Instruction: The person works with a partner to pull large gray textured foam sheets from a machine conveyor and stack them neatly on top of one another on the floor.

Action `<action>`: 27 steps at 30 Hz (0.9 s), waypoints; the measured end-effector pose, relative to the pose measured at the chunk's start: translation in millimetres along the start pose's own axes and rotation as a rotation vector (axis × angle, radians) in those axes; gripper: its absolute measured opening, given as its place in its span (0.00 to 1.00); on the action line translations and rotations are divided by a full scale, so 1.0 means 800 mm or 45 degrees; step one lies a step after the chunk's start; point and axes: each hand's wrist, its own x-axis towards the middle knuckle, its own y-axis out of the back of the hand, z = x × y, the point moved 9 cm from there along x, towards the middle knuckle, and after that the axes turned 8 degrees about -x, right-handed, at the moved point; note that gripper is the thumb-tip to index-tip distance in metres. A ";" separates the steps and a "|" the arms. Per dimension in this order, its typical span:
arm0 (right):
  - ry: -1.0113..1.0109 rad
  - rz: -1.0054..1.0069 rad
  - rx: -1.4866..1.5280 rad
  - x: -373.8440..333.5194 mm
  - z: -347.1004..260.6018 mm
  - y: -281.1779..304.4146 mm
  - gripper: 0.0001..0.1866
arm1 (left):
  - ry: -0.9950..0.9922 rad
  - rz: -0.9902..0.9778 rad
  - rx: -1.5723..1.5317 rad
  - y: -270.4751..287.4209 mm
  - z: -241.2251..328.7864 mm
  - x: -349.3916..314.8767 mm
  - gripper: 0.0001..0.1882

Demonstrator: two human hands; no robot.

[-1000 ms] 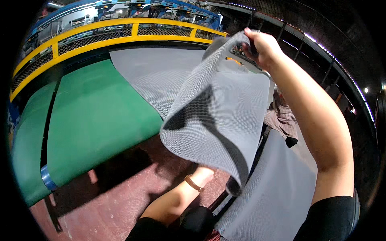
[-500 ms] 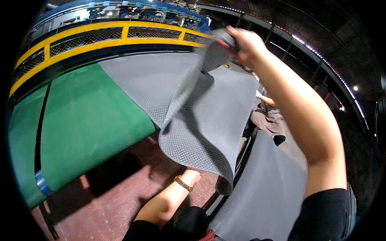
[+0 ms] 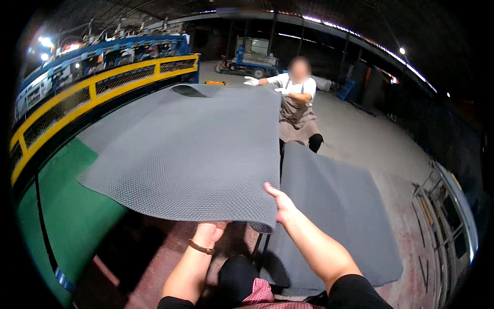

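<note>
A large grey sheet (image 3: 190, 154) with a textured, dimpled surface stretches from my hands toward the far end of the green belt. My left hand (image 3: 212, 232) is at its near edge, the fingers tucked underneath and partly hidden. At the near right corner, my right hand (image 3: 279, 203) grips the side edge, thumb on top. The corner between my hands curls downward. On the far side, a co-worker (image 3: 297, 98) in white gloves and an apron has both hands at the sheet's far right edge.
More grey sheet material (image 3: 334, 216) lies low to my right. A green conveyor belt (image 3: 67, 201) runs along the left beneath the sheet, beside a yellow guard rail (image 3: 92, 92) and a blue machine. A metal frame (image 3: 447, 221) stands at far right; a cart (image 3: 252, 62) is behind.
My right hand has come down from high up to the sheet's near right corner. The lifted, folded sheet now lies spread out. My view has turned right, bringing the co-worker fully into sight.
</note>
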 end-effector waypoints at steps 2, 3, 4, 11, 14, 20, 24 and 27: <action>-0.030 0.101 -0.026 0.000 -0.002 0.014 0.22 | -0.028 0.250 0.173 0.010 -0.005 -0.012 0.15; 0.102 0.265 -0.196 -0.014 -0.023 0.021 0.21 | -0.107 0.500 0.306 0.022 -0.001 -0.028 0.21; 0.235 0.410 -0.384 -0.029 -0.050 0.018 0.20 | -0.271 0.301 0.137 0.007 0.014 -0.028 0.23; 0.690 0.274 -0.727 -0.143 -0.205 0.010 0.14 | -0.551 -0.381 0.340 -0.017 0.184 -0.054 0.25; 0.760 0.400 -0.992 -0.230 -0.259 0.075 0.19 | -0.584 -0.242 0.382 -0.066 0.166 -0.055 0.23; 0.692 0.897 -1.385 -0.482 -0.337 0.259 0.21 | -0.109 -0.051 0.509 -0.128 -0.098 -0.066 0.21; 0.664 1.184 -1.606 -0.641 -0.370 0.451 0.20 | 0.628 0.068 0.606 -0.130 -0.368 -0.157 0.20; 0.330 2.291 -2.164 -0.831 -0.347 0.685 0.29 | 1.145 0.081 0.469 -0.096 -0.553 -0.231 0.21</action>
